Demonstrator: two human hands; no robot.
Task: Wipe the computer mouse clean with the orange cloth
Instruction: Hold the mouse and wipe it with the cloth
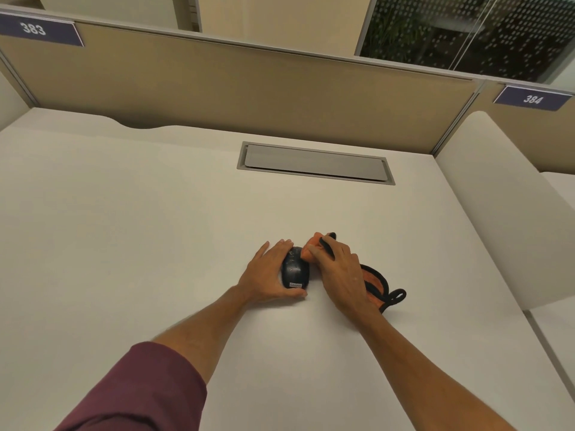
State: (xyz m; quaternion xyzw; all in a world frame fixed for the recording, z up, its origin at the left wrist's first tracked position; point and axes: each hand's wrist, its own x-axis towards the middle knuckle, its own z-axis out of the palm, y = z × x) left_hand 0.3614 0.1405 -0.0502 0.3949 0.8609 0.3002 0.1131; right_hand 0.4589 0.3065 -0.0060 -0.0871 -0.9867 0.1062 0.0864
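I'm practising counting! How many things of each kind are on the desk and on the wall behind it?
Computer mouse: 1
Orange cloth: 1
Hands (left hand, right hand): 2
Cable hatch: 1
Number signs (383, 384): 2
Total: 7

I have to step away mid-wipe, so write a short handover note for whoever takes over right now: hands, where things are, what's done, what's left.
Left hand: cupped around the left side of the dark computer mouse, thumb at its near end, steadying it on the white desk.
Right hand: shut on the orange cloth, pressing the bunched part against the mouse's far right edge; the rest trails on the desk behind the wrist.
Done: mouse braced, cloth in contact.
Left: cannot tell how much has been wiped; cover the top, sides and near end, then release both.
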